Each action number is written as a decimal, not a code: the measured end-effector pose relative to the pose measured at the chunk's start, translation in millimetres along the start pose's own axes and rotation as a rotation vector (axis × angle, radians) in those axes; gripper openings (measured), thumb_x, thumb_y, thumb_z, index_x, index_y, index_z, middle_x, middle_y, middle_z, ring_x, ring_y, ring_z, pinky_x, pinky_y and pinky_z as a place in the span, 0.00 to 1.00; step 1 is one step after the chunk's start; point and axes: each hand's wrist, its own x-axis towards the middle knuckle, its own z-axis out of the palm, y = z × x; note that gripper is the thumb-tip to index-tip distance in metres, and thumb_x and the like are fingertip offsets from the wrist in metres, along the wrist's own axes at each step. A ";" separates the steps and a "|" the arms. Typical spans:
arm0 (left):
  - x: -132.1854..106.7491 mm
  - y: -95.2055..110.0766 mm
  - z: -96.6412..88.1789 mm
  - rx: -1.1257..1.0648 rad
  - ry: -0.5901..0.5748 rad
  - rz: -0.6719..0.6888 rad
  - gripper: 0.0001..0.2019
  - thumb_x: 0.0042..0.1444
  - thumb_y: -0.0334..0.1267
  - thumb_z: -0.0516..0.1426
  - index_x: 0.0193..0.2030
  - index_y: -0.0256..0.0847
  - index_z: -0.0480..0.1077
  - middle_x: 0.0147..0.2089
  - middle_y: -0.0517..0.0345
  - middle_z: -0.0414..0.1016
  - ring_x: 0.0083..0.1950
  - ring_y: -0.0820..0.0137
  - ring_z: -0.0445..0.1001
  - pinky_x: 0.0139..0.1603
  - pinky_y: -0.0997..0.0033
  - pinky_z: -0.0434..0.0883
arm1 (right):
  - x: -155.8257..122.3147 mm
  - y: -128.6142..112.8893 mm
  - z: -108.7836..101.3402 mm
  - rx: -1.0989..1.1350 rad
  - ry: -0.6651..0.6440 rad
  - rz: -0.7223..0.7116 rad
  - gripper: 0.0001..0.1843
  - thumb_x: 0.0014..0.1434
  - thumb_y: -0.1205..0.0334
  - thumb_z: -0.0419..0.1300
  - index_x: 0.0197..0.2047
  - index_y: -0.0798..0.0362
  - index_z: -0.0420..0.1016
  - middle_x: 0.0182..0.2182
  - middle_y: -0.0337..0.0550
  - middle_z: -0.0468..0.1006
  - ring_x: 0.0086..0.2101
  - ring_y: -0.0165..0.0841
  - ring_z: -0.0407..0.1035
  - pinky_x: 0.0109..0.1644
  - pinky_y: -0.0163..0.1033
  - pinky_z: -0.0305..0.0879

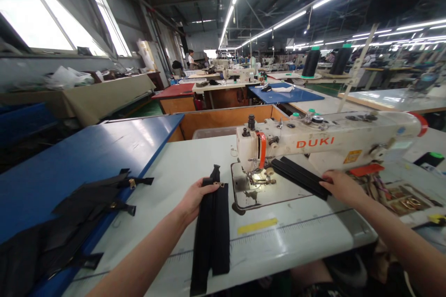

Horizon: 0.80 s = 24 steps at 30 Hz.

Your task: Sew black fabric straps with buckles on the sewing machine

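My left hand [193, 199] grips a long black zipper piece [212, 232] near its slider end, on the white sewing table [195, 162]. The piece lies lengthwise and hangs over the table's front edge. My right hand [339, 186] rests with closed fingers on the near end of a stack of black strips [296, 176], which lies beneath the arm of the white DUKI sewing machine [327, 141]. The needle and presser foot [259, 176] stand between my two hands, above the metal plate.
A pile of black zipper pieces [73, 222] lies on the blue table [69, 158] at left. A tray of small parts [400, 197] sits at the right. Thread cones [311, 61], further sewing stations and a distant person [191, 59] fill the hall behind.
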 end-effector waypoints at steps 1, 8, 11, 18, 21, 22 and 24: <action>0.5 -0.6 -0.3 0.013 0.001 0.012 0.14 0.41 0.29 0.64 0.36 0.36 0.66 0.29 0.54 0.76 0.29 0.67 0.76 0.33 0.68 0.76 | 0.5 0.9 0.5 0.011 0.006 -0.001 0.08 0.54 0.61 0.58 0.33 0.55 0.76 0.32 0.47 0.77 0.33 0.36 0.71 0.39 0.37 0.63; 10.1 -10.7 -6.2 0.307 0.034 0.181 0.31 0.44 0.27 0.57 0.57 0.34 0.56 0.41 0.49 0.75 0.39 0.63 0.77 0.45 0.60 0.75 | 3.0 3.5 0.0 0.100 0.004 0.033 0.07 0.50 0.59 0.60 0.30 0.54 0.76 0.28 0.45 0.77 0.30 0.34 0.70 0.35 0.36 0.62; 15.6 -19.1 -10.4 0.563 0.115 0.311 0.29 0.47 0.28 0.55 0.58 0.34 0.56 0.53 0.41 0.69 0.53 0.57 0.72 0.57 0.51 0.67 | 3.4 4.4 0.7 0.142 0.007 0.073 0.08 0.49 0.58 0.61 0.29 0.54 0.75 0.26 0.44 0.76 0.28 0.34 0.70 0.33 0.35 0.61; 0.6 -25.7 -13.6 1.188 0.076 0.681 0.19 0.55 0.30 0.49 0.54 0.37 0.64 0.66 0.43 0.56 0.68 0.54 0.50 0.69 0.46 0.48 | 4.5 6.0 7.4 0.293 0.057 0.182 0.10 0.43 0.55 0.64 0.27 0.53 0.73 0.21 0.39 0.73 0.23 0.32 0.67 0.26 0.34 0.58; -1.6 -17.3 -8.9 1.393 -0.088 0.721 0.21 0.53 0.26 0.48 0.54 0.36 0.66 0.60 0.43 0.64 0.62 0.55 0.61 0.64 0.49 0.58 | 5.2 3.1 6.1 0.388 0.084 0.213 0.11 0.43 0.53 0.62 0.25 0.53 0.72 0.19 0.39 0.72 0.22 0.32 0.66 0.25 0.34 0.58; 0.1 -13.8 -6.6 1.449 -0.141 0.720 0.20 0.52 0.25 0.48 0.52 0.35 0.67 0.56 0.43 0.68 0.58 0.55 0.65 0.60 0.49 0.62 | 4.9 1.7 4.3 0.423 0.092 0.222 0.12 0.44 0.52 0.61 0.25 0.53 0.71 0.19 0.39 0.72 0.22 0.32 0.66 0.25 0.35 0.59; 6.1 -6.6 -1.8 1.537 -0.223 0.709 0.16 0.51 0.23 0.47 0.43 0.36 0.71 0.46 0.44 0.73 0.50 0.56 0.70 0.52 0.52 0.69 | 1.9 -0.9 -1.1 0.496 0.110 0.236 0.14 0.44 0.50 0.59 0.25 0.53 0.71 0.20 0.40 0.73 0.23 0.32 0.66 0.26 0.35 0.60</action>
